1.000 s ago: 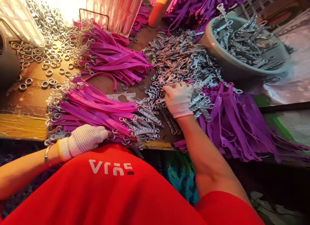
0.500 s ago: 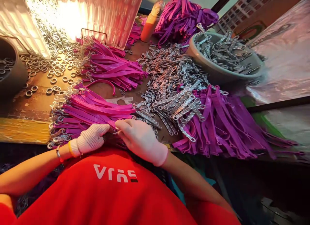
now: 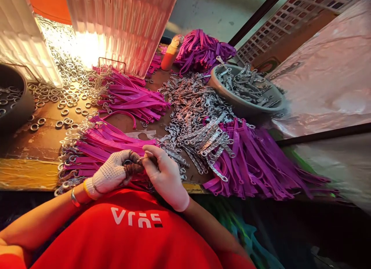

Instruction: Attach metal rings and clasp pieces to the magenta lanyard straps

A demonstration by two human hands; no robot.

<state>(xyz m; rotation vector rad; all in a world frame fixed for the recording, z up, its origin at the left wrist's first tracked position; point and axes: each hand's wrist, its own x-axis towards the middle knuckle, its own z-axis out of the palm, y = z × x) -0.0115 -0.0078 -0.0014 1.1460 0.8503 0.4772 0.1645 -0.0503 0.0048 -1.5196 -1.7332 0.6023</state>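
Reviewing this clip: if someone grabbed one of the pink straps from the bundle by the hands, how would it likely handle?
Probably floppy: one pink strap lies curled into an arch on the table, and the bundle of pink straps drapes flat. Likely light, being a thin band. The metal rings at the strap ends could snag neighbours, so several might lift together.

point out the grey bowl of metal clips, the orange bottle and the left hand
grey bowl [image 3: 232, 101], head view, on its near outer wall
orange bottle [image 3: 168, 60], head view, on its body
left hand [image 3: 111, 172], head view, on the back of the knit glove
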